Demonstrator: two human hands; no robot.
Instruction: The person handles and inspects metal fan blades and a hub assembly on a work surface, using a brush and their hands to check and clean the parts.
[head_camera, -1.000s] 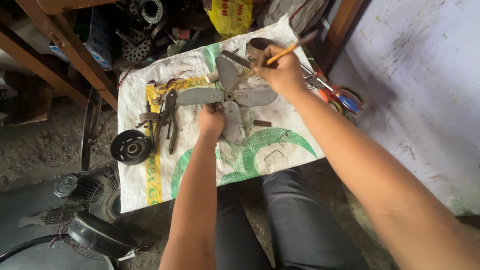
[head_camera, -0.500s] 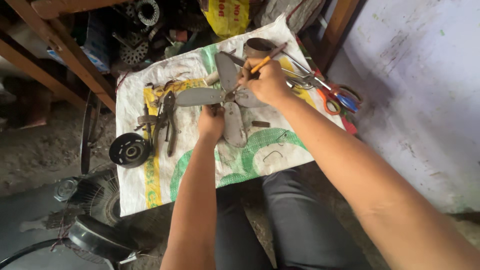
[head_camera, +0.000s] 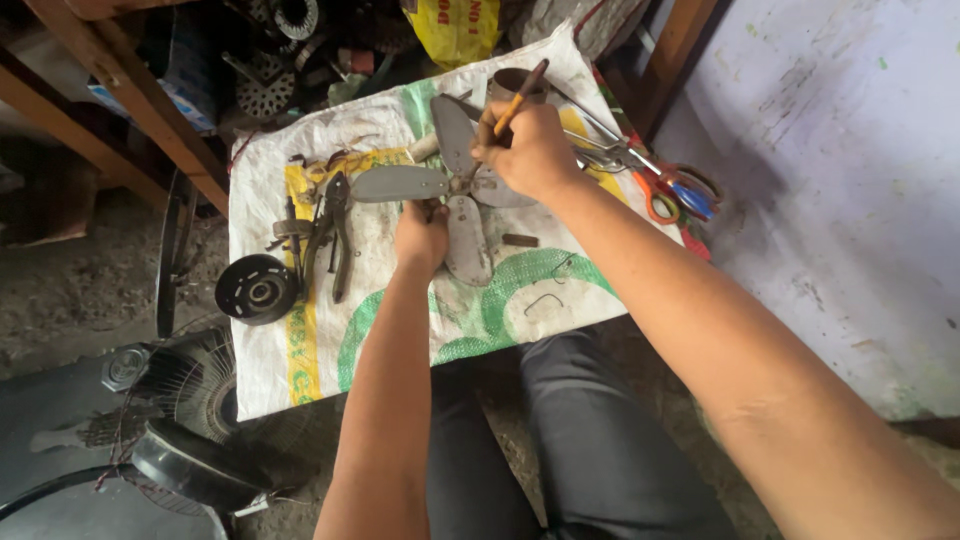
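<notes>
Right hand (head_camera: 530, 150): fingers closed around a thin orange-handled tool (head_camera: 520, 98), its tip down at the hub of the grey fan blade (head_camera: 455, 195). Left hand (head_camera: 422, 232): fingers curled shut on the blade near its hub, pinning it to the white woven sack (head_camera: 400, 330) (green and yellow print) spread on the floor. Pliers (head_camera: 338, 235) and a black round part (head_camera: 257, 289) lie left of it. Yellow printed bag (head_camera: 455, 28) sits beyond the sack; scissors (head_camera: 675, 190) at right.
</notes>
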